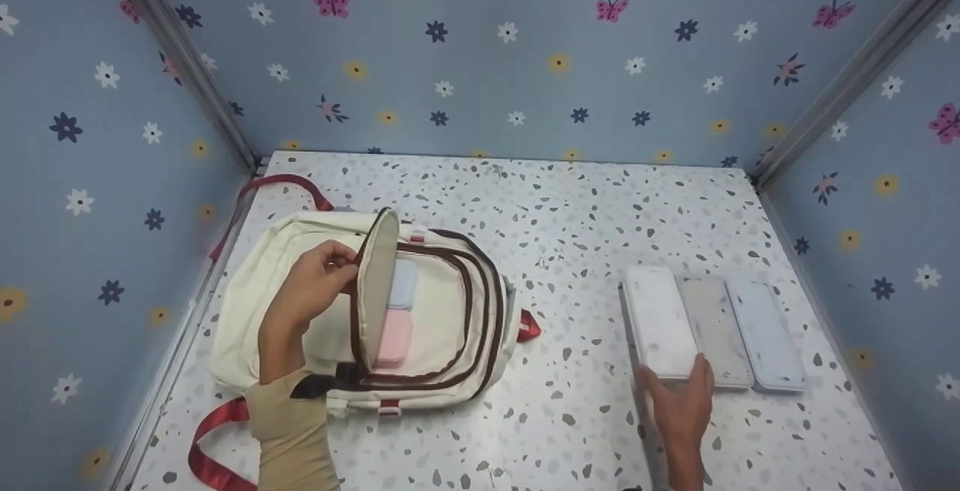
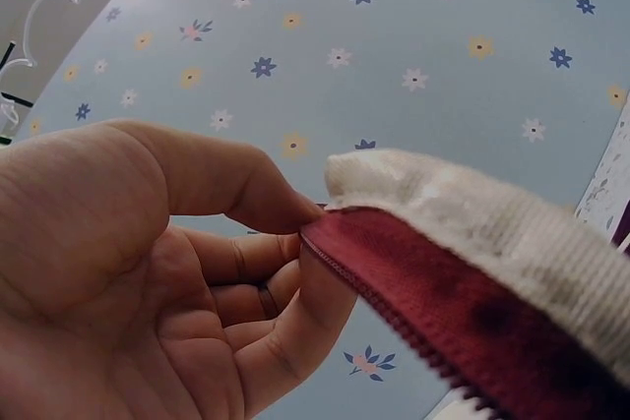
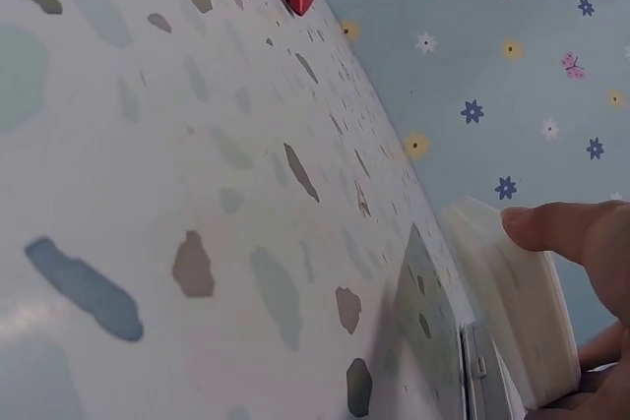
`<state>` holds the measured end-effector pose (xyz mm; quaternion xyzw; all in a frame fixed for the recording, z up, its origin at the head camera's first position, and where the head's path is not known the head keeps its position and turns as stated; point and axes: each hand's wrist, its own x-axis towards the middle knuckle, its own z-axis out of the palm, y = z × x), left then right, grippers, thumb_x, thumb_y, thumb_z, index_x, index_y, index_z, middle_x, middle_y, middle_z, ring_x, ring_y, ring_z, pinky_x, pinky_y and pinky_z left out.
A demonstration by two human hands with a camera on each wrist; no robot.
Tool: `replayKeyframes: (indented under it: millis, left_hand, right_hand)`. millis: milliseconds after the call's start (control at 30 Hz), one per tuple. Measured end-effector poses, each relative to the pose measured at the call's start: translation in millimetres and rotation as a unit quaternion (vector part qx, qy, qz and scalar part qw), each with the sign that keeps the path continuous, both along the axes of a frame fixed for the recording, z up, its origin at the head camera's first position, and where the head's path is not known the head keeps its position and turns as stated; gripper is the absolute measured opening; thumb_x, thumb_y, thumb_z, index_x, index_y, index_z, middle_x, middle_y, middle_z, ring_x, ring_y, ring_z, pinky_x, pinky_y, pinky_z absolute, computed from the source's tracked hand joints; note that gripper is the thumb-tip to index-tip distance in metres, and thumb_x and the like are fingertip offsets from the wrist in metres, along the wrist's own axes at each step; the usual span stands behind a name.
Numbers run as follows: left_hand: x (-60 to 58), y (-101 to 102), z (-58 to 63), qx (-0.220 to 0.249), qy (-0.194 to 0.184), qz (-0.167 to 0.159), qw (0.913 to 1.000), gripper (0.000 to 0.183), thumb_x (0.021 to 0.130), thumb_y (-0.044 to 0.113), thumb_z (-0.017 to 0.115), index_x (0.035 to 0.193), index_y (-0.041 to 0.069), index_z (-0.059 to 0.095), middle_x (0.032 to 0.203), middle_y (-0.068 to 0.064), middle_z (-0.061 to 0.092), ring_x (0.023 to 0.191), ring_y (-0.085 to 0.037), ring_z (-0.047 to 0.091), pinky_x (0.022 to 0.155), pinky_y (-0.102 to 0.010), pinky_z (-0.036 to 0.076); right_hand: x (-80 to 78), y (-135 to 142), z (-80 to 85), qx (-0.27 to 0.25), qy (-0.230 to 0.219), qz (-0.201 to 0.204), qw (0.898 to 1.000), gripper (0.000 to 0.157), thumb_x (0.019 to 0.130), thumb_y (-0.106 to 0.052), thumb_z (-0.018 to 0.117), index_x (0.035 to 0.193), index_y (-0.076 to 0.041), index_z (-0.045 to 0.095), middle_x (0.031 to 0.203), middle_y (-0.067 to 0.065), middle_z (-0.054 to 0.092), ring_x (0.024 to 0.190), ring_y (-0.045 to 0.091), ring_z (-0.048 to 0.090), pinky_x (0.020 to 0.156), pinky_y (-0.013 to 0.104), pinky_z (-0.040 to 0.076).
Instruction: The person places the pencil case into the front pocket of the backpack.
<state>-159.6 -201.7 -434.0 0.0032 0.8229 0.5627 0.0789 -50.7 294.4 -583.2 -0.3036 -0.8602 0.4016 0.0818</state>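
A cream backpack [image 1: 300, 225] with dark red zip trim lies on the left of the table, its front pocket flap [image 1: 379, 281] held up. My left hand [image 1: 311, 288] pinches the flap's edge between thumb and fingers, right at the red zipper tape [image 2: 423, 287]. Inside the pocket lie a small light blue case [image 1: 403, 283] and a pink case [image 1: 394, 337]. On the right, my right hand [image 1: 681, 405] grips the near end of a flat white case [image 1: 660, 322], thumb on one side and fingers on the other. The right wrist view shows this white case [image 3: 517, 302] tilted.
Beside the white case lie a flat grey case [image 1: 716, 333] and a light blue case [image 1: 765, 333]. A red strap [image 1: 210, 450] trails from the backpack toward the near edge. Flowered panels [image 1: 480, 49] stand along the back and both sides of the speckled table [image 1: 555, 236].
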Motion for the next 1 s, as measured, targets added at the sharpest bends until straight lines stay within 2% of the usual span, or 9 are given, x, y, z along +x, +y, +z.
replayKeyframes:
  millis: [433, 733, 1000]
  left_hand:
    - [0.2, -1.0, -1.3, -0.001, 0.004, -0.003, 1.0000, 0.021, 0.094, 0.007, 0.049, 0.110, -0.007, 0.050, 0.093, -0.011, 0.054, 0.074, -0.011, 0.060, 0.070, -0.022, 0.053]
    - [0.4, -0.8, -2.5, 0.008, 0.009, -0.007, 0.9999, 0.021, 0.095, 0.007, 0.050, 0.109, -0.008, 0.051, 0.092, -0.011, 0.054, 0.073, -0.009, 0.061, 0.071, -0.022, 0.053]
    - [0.1, 1.2, -1.3, 0.003, 0.011, -0.005, 0.9999, 0.021, 0.094, 0.007, 0.050, 0.108, -0.008, 0.052, 0.091, -0.011, 0.055, 0.073, -0.010, 0.061, 0.069, -0.022, 0.053]
  right_hand:
    - [-2.4, -1.3, 5.6, 0.020, 0.062, 0.029, 0.997, 0.105, 0.077, -0.037, 0.078, 0.151, -0.002, 0.013, 0.154, 0.021, 0.020, 0.144, 0.039, 0.019, 0.118, 0.047, 0.014]
    - [-5.8, -3.6, 7.9, 0.004, 0.166, 0.048, 0.985, 0.094, 0.076, -0.018, 0.081, 0.148, 0.003, 0.025, 0.150, 0.023, 0.028, 0.140, 0.040, 0.026, 0.114, 0.051, 0.021]
    - [-11.2, -9.9, 15.9, 0.011, 0.194, 0.063, 0.979, 0.090, 0.074, -0.014, 0.081, 0.146, 0.004, 0.029, 0.149, 0.025, 0.030, 0.140, 0.040, 0.027, 0.115, 0.048, 0.021]
